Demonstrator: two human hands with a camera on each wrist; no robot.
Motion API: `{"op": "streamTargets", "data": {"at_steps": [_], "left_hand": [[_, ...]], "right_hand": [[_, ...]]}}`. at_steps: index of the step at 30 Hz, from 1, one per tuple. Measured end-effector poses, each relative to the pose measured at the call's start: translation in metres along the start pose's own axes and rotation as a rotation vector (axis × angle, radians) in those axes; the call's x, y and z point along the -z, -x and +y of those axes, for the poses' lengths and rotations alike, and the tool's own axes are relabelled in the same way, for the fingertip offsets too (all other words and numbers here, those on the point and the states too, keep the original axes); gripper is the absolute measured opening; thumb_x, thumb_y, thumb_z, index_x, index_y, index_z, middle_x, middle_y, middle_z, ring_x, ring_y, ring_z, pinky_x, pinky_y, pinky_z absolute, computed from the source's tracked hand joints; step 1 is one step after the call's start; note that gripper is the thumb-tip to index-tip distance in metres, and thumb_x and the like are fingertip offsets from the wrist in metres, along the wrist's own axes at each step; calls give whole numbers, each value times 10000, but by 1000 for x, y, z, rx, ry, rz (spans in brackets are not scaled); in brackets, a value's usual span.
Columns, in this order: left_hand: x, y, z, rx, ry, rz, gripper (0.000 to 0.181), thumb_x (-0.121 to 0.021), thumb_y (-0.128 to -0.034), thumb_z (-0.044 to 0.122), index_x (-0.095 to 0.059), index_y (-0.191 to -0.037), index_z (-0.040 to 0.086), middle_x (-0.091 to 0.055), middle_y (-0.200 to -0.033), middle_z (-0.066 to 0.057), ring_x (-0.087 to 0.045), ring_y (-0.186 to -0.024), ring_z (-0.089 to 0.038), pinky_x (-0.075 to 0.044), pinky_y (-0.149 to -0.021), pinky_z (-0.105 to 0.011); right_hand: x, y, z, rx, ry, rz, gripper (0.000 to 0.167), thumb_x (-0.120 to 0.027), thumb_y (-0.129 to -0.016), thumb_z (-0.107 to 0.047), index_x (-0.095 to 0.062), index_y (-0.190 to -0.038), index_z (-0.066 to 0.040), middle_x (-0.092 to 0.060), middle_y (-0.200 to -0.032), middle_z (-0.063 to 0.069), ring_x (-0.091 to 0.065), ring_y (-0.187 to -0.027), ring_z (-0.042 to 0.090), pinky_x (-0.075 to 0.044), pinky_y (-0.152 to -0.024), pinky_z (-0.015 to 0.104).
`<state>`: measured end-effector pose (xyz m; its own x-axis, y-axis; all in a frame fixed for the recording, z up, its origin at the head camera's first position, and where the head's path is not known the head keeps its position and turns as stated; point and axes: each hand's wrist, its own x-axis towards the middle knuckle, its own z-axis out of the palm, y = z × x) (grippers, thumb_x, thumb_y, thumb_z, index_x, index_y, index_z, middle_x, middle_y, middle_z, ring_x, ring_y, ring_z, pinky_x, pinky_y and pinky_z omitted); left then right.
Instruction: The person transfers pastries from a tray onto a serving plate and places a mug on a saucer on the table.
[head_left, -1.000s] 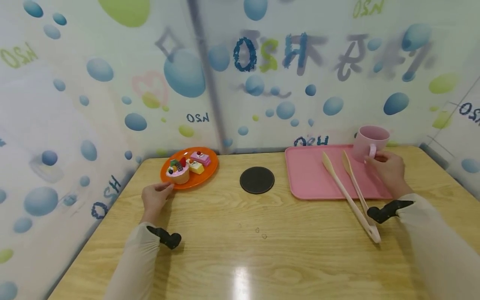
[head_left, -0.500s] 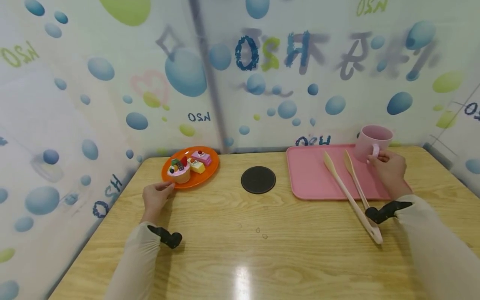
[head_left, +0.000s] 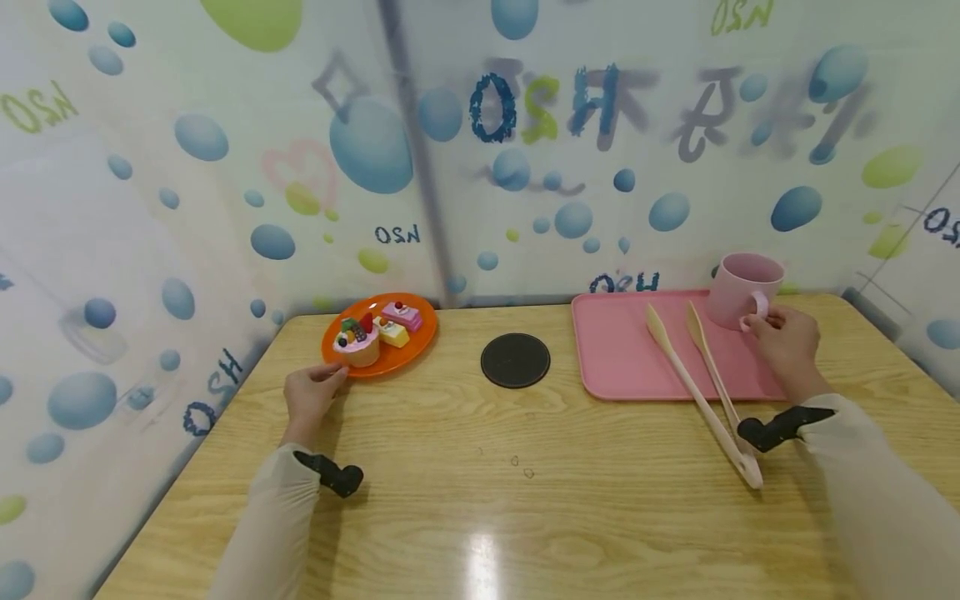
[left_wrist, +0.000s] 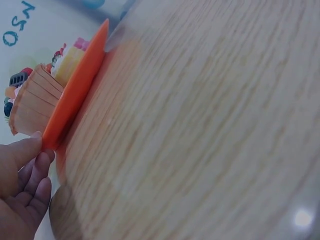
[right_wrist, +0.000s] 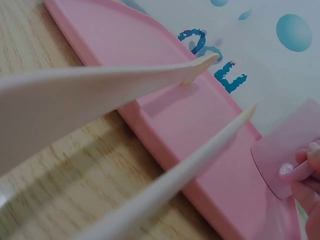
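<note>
At the left, my left hand (head_left: pixel 311 393) pinches the near rim of an orange plate (head_left: pixel 408 354) between thumb and fingers. On that plate sit a toy cupcake (head_left: pixel 358 346) topped with fruit, a yellow cake slice (head_left: pixel 392 333) and a pink cake slice (head_left: pixel 402 314). In the left wrist view the plate (left_wrist: pixel 75 95) looks slightly raised at the hand's side. Over at the right, my right hand (head_left: pixel 786 342) pinches the handle of a pink mug (head_left: pixel 742 292). The mug stands upright at the right part of a pink tray (head_left: pixel 615 350); the right wrist view shows its base on or just above the tray.
Light wooden tongs (head_left: pixel 712 408) lie across the tray, their joined end sticking out over the table (head_left: pixel 450 483) toward me. A round black coaster (head_left: pixel 515 360) lies between plate and tray. Behind the table stands a bubble-patterned wall (head_left: pixel 517 208).
The mug has turned slightly, its handle now pointing more to the right, and my right hand has shifted a little right with it. My left hand and the plate look unchanged.
</note>
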<state>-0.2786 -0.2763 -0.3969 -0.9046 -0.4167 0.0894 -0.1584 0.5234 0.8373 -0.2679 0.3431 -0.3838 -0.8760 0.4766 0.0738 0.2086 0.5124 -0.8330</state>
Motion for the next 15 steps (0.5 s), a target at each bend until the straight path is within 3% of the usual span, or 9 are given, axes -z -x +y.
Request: {"op": "streamTargets", "data": {"at_steps": [6, 15], "left_hand": [[0, 2, -3, 18, 19, -3, 311, -654, -858, 179, -657, -1076, -44, -674, -853, -108, -534, -606, -7, -427, -521, -111], [-1, 1, 1, 30, 30, -10, 314, -652, -859, 184, -655, -1090, -28, -669, -919, -140, -554, -643, -30, -447, -558, -121]], "right_hand": [[0, 1, 1, 14, 29, 21, 459, -489, -947, -223, -466, -1275, 97, -510, -1184, 244, -441, -916, 200, -337, -608, 73], [2, 5, 3, -30, 36, 27, 469, -493, -943, -241, -463, -1294, 68, -506, -1203, 229, -443, -946, 228, -344, -608, 85]]}}
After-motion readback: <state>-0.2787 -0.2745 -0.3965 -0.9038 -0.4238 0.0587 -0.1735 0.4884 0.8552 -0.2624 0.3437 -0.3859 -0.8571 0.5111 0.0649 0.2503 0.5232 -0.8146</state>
